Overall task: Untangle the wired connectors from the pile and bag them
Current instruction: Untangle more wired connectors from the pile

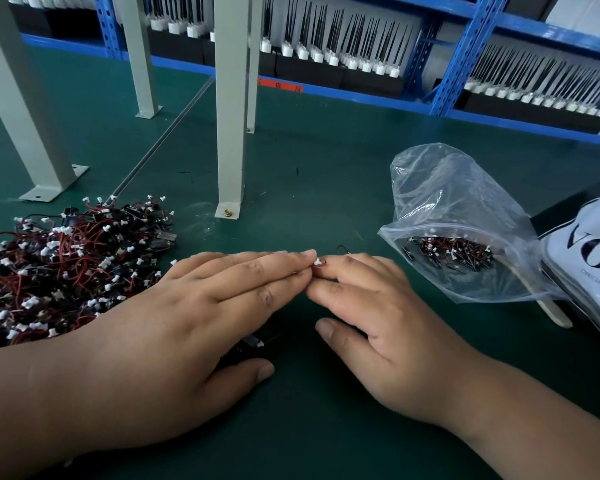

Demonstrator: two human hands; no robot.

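Observation:
A tangled pile of wired connectors, red and black wires with small white plugs, lies on the green mat at the left. A clear zip bag lies open at the right with several connectors inside. My left hand lies flat, fingers straight, its fingertips touching a small white connector. My right hand rests on the mat, index fingertip against the same connector, thumb apart. A black part with wire pokes out from under my left palm.
A grey metal post is bolted to the mat just behind my hands, with more posts at the left. A white printed package and a wooden stick lie by the bag. Blue shelving with black trays runs along the back.

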